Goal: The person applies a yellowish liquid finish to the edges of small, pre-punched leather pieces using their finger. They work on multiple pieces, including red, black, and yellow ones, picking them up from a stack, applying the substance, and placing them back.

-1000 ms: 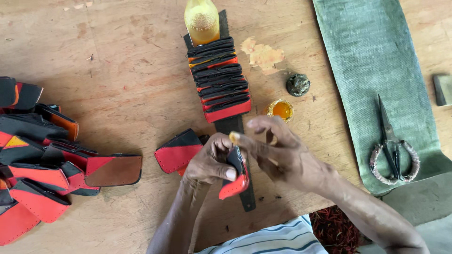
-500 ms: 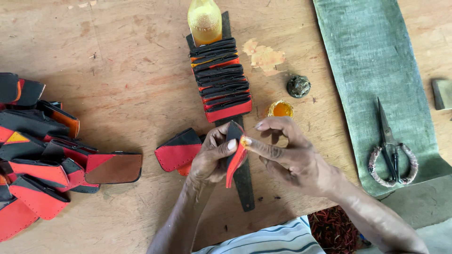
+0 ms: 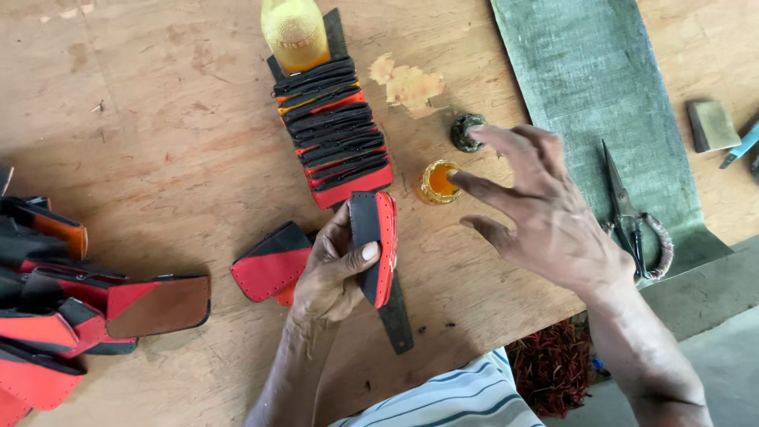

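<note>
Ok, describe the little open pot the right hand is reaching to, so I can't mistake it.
Start at the row of overlapped black and red pieces down the wooden table. Just right of its lower end, at the right hand fingertips, sits the small round pot of orange-yellow liquid. The dark round lid above it shows no liquid.

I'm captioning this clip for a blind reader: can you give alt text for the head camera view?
The left hand grips a folded red-and-black leather piece over a wooden table, while the right hand reaches its forefinger toward a small cap of orange glue. A row of similar pieces lies beyond; scissors lie at right.
</note>
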